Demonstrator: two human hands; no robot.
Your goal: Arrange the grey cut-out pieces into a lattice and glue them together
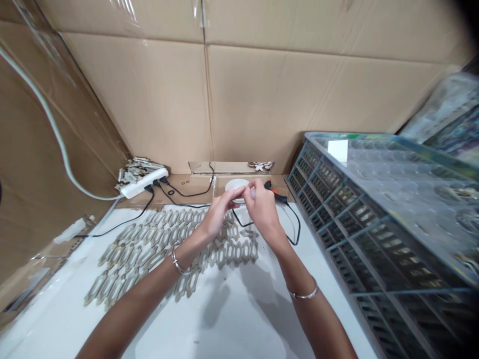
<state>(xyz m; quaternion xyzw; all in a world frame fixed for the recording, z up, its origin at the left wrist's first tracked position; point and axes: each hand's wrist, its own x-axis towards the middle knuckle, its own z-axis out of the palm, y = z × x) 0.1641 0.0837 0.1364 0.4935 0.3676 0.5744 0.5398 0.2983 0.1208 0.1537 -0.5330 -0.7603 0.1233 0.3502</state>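
Observation:
My left hand (217,214) and my right hand (261,205) meet at the far side of the white tabletop, fingertips brought together in front of a round white dish (235,184). Both sets of fingers are closed in a pinch. What lies between them is too small and covered to make out. Several rows of small greyish, elongated frames with open centres (129,254) spread over the table beneath and left of my left forearm. Just right of my right hand lies a black tool with orange parts (280,197), its cord looping on the table; it resembles a glue gun.
A blue-grey plastic crate (329,214) stands along the right, with clear round-celled trays (396,174) on top. At back left a white power strip (144,183) has black plugs and cords, beside a heap of small pieces (136,168). Cardboard walls (149,99) enclose the back and left.

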